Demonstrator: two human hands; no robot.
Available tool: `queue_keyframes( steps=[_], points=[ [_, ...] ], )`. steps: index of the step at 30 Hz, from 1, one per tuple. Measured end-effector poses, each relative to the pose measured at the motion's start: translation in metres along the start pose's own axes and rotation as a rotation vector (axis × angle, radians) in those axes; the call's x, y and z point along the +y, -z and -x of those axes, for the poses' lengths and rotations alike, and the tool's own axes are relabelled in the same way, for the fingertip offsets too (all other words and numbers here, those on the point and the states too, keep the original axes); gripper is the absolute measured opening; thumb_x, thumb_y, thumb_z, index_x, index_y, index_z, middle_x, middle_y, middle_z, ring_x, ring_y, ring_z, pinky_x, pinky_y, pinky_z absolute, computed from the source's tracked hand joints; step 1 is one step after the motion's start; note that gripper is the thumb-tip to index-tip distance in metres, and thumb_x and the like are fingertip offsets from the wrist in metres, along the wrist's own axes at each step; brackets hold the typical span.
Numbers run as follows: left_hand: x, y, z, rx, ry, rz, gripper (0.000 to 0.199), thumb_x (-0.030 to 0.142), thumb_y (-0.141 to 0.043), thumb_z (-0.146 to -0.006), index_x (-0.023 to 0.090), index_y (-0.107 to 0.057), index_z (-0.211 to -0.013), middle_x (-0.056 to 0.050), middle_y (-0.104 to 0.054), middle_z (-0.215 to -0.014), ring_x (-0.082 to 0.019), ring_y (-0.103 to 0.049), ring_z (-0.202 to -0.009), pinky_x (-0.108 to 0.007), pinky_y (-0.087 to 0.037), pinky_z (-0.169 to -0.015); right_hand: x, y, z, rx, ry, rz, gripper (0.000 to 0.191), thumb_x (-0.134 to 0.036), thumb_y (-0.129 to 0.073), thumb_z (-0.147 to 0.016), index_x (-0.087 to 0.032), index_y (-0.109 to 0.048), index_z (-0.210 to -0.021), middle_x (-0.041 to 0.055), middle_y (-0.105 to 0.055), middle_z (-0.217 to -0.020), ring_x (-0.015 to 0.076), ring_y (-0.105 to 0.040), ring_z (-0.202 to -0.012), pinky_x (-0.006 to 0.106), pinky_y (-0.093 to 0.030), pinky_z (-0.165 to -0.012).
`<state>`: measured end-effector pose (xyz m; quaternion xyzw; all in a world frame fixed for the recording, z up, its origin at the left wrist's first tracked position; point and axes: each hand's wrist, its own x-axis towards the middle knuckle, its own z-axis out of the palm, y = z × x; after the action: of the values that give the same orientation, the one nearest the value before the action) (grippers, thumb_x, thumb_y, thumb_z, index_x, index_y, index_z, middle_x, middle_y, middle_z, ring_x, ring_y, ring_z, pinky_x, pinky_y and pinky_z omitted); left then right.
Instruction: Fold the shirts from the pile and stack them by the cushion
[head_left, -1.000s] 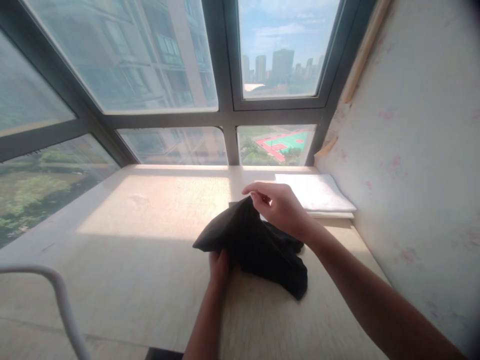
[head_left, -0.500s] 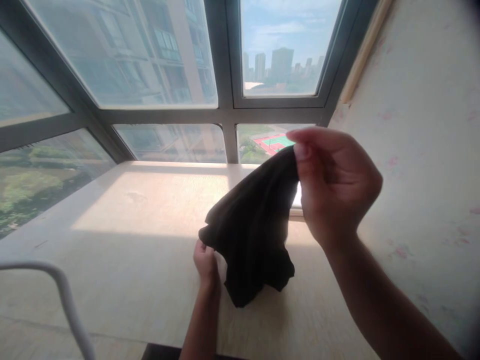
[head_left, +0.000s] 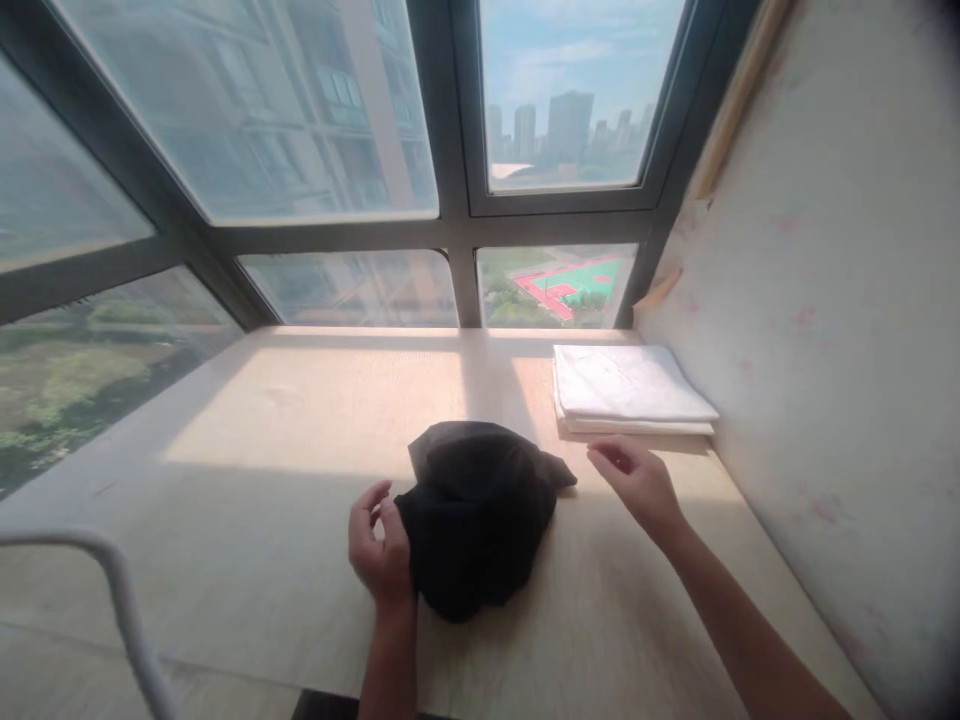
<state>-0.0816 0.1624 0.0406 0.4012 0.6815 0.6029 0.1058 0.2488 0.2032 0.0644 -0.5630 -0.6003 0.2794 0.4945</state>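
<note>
A black piece of cloth (head_left: 480,520) lies crumpled in a heap on the pale wooden surface; its folds hide what kind of garment or cloth it is. One pointed end sticks out toward the right. Close against its left side is my left hand (head_left: 381,545), fingers loosely curled with a gap between thumb and forefinger and no cloth visible in them. My right hand (head_left: 637,485) hovers to the right of the cloth, apart from it, its fingers bent and slightly parted with nothing between them.
Folded white cloths (head_left: 630,385) lie stacked at the back right, by the patterned wall (head_left: 825,350). Framed windows (head_left: 457,230) border the back and left. A white curved tube (head_left: 124,590) stands at the lower left, and a dark edge (head_left: 322,705) shows at the bottom.
My right hand has let go of the black cloth and moved down. The cloth, held up before, has dropped into a heap. My left hand has shifted slightly left, off the cloth's edge.
</note>
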Motion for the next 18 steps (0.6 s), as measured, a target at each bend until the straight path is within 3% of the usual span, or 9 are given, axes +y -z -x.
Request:
queue_keyframes(
  steps=[2, 4, 6, 8, 11, 13, 16, 18],
  points=[
    [0.023, -0.005, 0.011, -0.257, -0.165, -0.070, 0.035, 0.040, -0.050, -0.092, 0.024, -0.066, -0.119, -0.008, -0.067, -0.123, -0.027, -0.060, -0.119, -0.047, -0.044, -0.106, 0.040, -0.002, 0.011, 0.087, -0.127, 0.043, 0.030, -0.046, -0.065, -0.084, -0.018, -0.072, -0.090, 0.0087, -0.074, -0.089, 0.0222, -0.067, -0.079, 0.035, -0.054, -0.072],
    [0.039, -0.020, 0.024, -0.493, -0.307, -0.199, 0.043, 0.046, -0.062, -0.087, 0.029, -0.065, -0.126, -0.008, -0.064, -0.135, -0.033, -0.052, -0.130, -0.056, -0.032, -0.114, 0.066, -0.006, 0.022, 0.149, -0.194, 0.071, 0.032, -0.048, -0.062, -0.084, -0.017, -0.071, -0.090, 0.0099, -0.074, -0.089, 0.0240, -0.067, -0.081, 0.037, -0.054, -0.074],
    [0.043, -0.039, 0.036, -0.621, -0.418, -0.371, 0.056, 0.044, -0.073, -0.078, 0.030, -0.064, -0.131, -0.011, -0.055, -0.146, -0.041, -0.043, -0.138, -0.064, -0.022, -0.116, 0.078, -0.009, 0.029, 0.144, -0.187, 0.100, 0.032, -0.047, -0.059, -0.085, -0.017, -0.070, -0.091, 0.0106, -0.074, -0.091, 0.0251, -0.068, -0.083, 0.038, -0.054, -0.077],
    [0.038, -0.058, 0.043, -0.685, -0.507, -0.501, 0.055, 0.032, -0.074, -0.076, 0.029, -0.065, -0.130, -0.014, -0.051, -0.149, -0.044, -0.042, -0.138, -0.066, -0.025, -0.112, 0.079, -0.012, 0.033, 0.079, -0.130, 0.139, 0.031, -0.045, -0.056, -0.087, -0.018, -0.070, -0.091, 0.0106, -0.073, -0.092, 0.0252, -0.067, -0.084, 0.038, -0.053, -0.078],
    [0.024, -0.072, 0.035, -0.671, -0.530, -0.467, 0.044, 0.011, -0.063, -0.073, 0.027, -0.073, -0.113, -0.012, -0.064, -0.135, -0.039, -0.056, -0.126, -0.055, -0.042, -0.102, 0.072, -0.014, 0.033, -0.013, -0.047, 0.206, 0.029, -0.042, -0.052, -0.088, -0.019, -0.070, -0.089, 0.0098, -0.073, -0.090, 0.0240, -0.066, -0.079, 0.037, -0.052, -0.075],
    [0.018, -0.068, 0.019, -0.620, -0.513, -0.412, 0.041, 0.009, -0.058, -0.074, 0.027, -0.074, -0.107, -0.009, -0.071, -0.123, -0.034, -0.063, -0.117, -0.049, -0.048, -0.097, 0.069, -0.014, 0.032, -0.016, -0.024, 0.221, 0.029, -0.040, -0.050, -0.089, -0.018, -0.070, -0.089, 0.0097, -0.073, -0.089, 0.0232, -0.066, -0.078, 0.036, -0.051, -0.073],
    [0.018, -0.040, -0.018, -0.487, -0.468, -0.365, 0.035, 0.019, -0.050, -0.085, 0.023, -0.071, -0.113, -0.010, -0.073, -0.114, -0.029, -0.068, -0.105, -0.044, -0.052, -0.091, 0.069, -0.014, 0.032, 0.002, -0.022, 0.222, 0.029, -0.039, -0.050, -0.089, -0.018, -0.069, -0.089, 0.0098, -0.072, -0.089, 0.0228, -0.066, -0.078, 0.035, -0.051, -0.073],
    [0.024, -0.010, -0.044, -0.316, -0.442, -0.344, 0.034, 0.028, -0.046, -0.091, 0.021, -0.070, -0.115, -0.010, -0.074, -0.110, -0.029, -0.069, -0.103, -0.044, -0.053, -0.090, 0.070, -0.013, 0.033, -0.004, -0.028, 0.230, 0.029, -0.039, -0.049, -0.089, -0.018, -0.069, -0.089, 0.0095, -0.072, -0.089, 0.0224, -0.066, -0.077, 0.034, -0.050, -0.073]
  ],
)
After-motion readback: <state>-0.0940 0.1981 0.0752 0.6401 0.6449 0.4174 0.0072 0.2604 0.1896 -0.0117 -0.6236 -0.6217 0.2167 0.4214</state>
